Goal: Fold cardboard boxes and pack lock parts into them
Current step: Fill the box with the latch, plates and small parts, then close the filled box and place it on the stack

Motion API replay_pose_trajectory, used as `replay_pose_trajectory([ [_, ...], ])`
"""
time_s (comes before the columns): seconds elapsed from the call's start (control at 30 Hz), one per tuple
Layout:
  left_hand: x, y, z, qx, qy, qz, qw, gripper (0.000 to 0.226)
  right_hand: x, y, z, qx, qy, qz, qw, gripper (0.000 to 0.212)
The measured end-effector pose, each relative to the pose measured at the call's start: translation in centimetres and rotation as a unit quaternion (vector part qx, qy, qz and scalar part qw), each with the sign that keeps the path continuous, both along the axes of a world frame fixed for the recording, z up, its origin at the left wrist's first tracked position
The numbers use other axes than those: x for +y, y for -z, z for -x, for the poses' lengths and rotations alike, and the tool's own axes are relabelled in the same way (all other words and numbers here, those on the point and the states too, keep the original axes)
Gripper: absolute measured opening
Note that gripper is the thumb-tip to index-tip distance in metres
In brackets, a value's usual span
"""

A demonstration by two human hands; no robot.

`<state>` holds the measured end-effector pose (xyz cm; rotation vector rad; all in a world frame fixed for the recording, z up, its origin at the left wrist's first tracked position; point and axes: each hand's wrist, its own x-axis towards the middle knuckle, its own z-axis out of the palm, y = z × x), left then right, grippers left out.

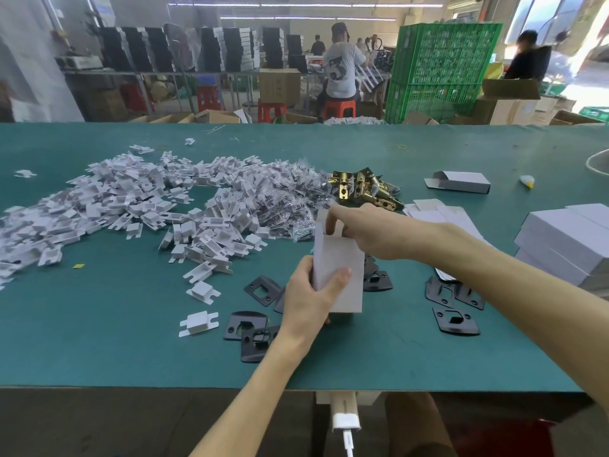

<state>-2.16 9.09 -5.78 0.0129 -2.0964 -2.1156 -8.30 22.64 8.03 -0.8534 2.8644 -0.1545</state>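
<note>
We are holding a small white cardboard box (339,258) upright just above the green table (131,341). Our left hand (309,291) is gripping its lower half, thumb across the near face and fingers wrapped behind, probably to steady the sleeve while the top is being worked. Our right hand (372,230) is curling over the upper edge and pinching the top flap between thumb and forefinger (whether a part is already going inside, we cannot tell, since the opening is facing away from us). We are judging this to be the folding step, with the mouth being opened or tucked.

Black strike plates (456,321) are lying scattered around and partly under the box, close to both wrists, so they are sitting ready for packing. Brass latches (365,189) are heaped just beyond the right hand, touching a wide pile of white inserts (131,206) spreading to the left. Flat box blanks (438,212) are lying under the right forearm, and a stack of finished boxes (566,242) is standing at the far right. Nothing is blocking the hands themselves, though the loose plates are crowding the spot where the box would be set down.
</note>
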Motion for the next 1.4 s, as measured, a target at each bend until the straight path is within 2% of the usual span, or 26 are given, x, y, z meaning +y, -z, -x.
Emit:
replay_pose_trajectory([
  [0.1, -0.1, 0.0, 0.0, 0.000, -0.001, 0.001, 1.000, 0.035, -0.1, 0.0, -0.1, -0.016, 0.007, -0.024, 1.000, 0.040],
  [0.23, -0.1, 0.0, -0.1, 0.001, -0.004, 0.001, 1.000, 0.043, -0.1, 0.2, 0.1, -0.023, 0.011, -0.008, 1.000, 0.026],
  [0.3, -0.1, -0.1, 0.0, 0.001, -0.005, -0.009, 1.000, 0.045, 0.0, 0.3, 0.0, -0.008, 0.012, 0.028, 0.999, 0.025],
  [0.4, -0.1, -0.1, 0.1, -0.001, -0.015, -0.040, 0.999, 0.043, 0.5, 0.9, -0.2, 0.067, -0.003, 0.140, 0.988, 0.030],
  [0.47, -0.1, -0.1, 0.1, -0.001, -0.018, -0.057, 0.998, 0.042, 0.9, 1.9, -0.4, 0.103, 0.010, 0.235, 0.966, 0.031],
  [0.53, 0.0, -0.2, 0.1, -0.001, -0.018, -0.066, 0.998, 0.046, 1.2, 3.2, -0.7, 0.093, 0.053, 0.319, 0.942, 0.037],
  [0.63, -0.1, -0.2, 0.0, 0.003, -0.021, -0.078, 0.997, 0.046, 1.5, 5.5, -1.5, 0.028, 0.103, 0.418, 0.902, 0.042],
  [0.73, -0.2, -0.2, 0.0, 0.011, -0.016, -0.095, 0.995, 0.042, 1.3, 7.4, -2.8, -0.080, 0.103, 0.514, 0.848, 0.046],
  [0.87, -0.2, -0.5, -0.1, 0.024, -0.008, -0.089, 0.996, 0.033, 0.7, 8.9, -3.9, -0.134, 0.110, 0.595, 0.785, 0.054],
  [0.93, -0.2, -0.7, -0.2, 0.038, -0.002, -0.078, 0.996, 0.038, 0.6, 9.2, -4.2, -0.133, 0.112, 0.617, 0.767, 0.052],
  [1.07, -0.2, -0.9, -0.1, 0.049, 0.009, -0.064, 0.997, 0.062, 0.6, 9.7, -4.3, -0.126, 0.111, 0.633, 0.756, 0.051],
  [1.13, -0.1, -1.0, -0.3, 0.047, 0.019, -0.068, 0.996, 0.067, 0.7, 10.1, -4.2, -0.116, 0.110, 0.638, 0.754, 0.052],
  [1.3, -0.3, -0.5, -0.2, 0.035, 0.032, -0.068, 0.997, 0.064, 1.0, 11.2, -4.4, -0.077, 0.121, 0.645, 0.750, 0.046],
  [1.4, -0.3, -0.1, 0.1, 0.031, 0.020, -0.062, 0.997, 0.054, 1.3, 11.9, -4.5, -0.085, 0.145, 0.663, 0.729, 0.036],
])
